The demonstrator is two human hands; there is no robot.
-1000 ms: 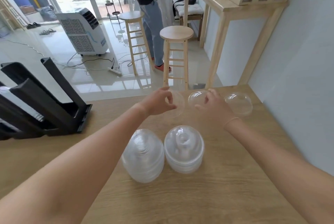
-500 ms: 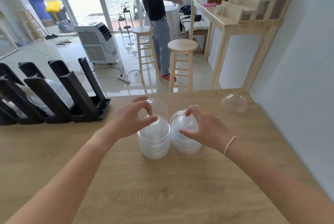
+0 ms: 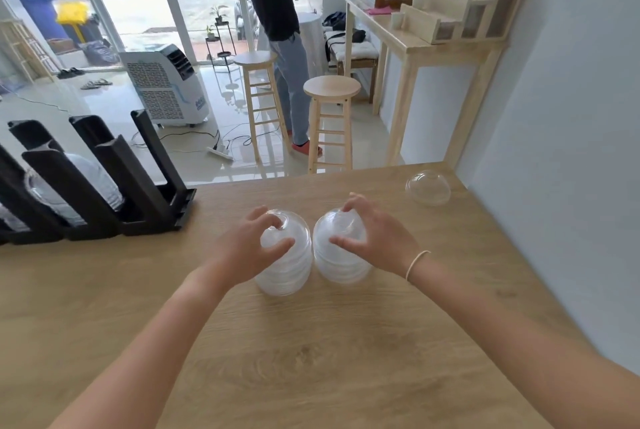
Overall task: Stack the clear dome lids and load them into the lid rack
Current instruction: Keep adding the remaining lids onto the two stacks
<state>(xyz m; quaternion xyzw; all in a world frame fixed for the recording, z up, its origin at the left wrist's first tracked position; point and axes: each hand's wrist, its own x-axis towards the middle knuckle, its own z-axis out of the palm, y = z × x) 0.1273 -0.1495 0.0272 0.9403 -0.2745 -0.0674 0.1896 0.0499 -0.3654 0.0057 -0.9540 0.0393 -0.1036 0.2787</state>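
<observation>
Dome lids: two stacks mid-frame on the wooden surface (image 3: 311, 359), domes up, side by side and touching or nearly so. Left stack (image 3: 289, 267), right stack (image 3: 341, 255).

Left hand (image 3: 242, 248) sits on the left stack from its left side; fingers (image 3: 265, 220) curl over the top dome, thumb (image 3: 280, 245) lies across the near face. Looks like a grip on the top lid, fingers moderately spread. Right hand (image 3: 381, 241) mirrors it on the right stack: fingers (image 3: 353, 201) over the crown, thumb (image 3: 341, 241) on the near face, curled around the top. Thin band (image 3: 415, 264) on the right wrist.

One loose dome lid (image 3: 428, 187) stands alone at the upper right of the surface, near the far edge and the wall, well apart from the stacks.

Lid rack (image 3: 114, 179), black, at left of frame on the surface's far edge, slanted channels leaning back. One channel holds a row of clear lids (image 3: 69, 186); the rightmost channel near the stacks shows none.

Background, upper half: two wooden stools (image 3: 330, 117), a standing person (image 3: 280, 30) between them, a white air cooler (image 3: 166, 85) on the tiled floor, a tall wooden side table (image 3: 426, 47) against the right wall.
</observation>
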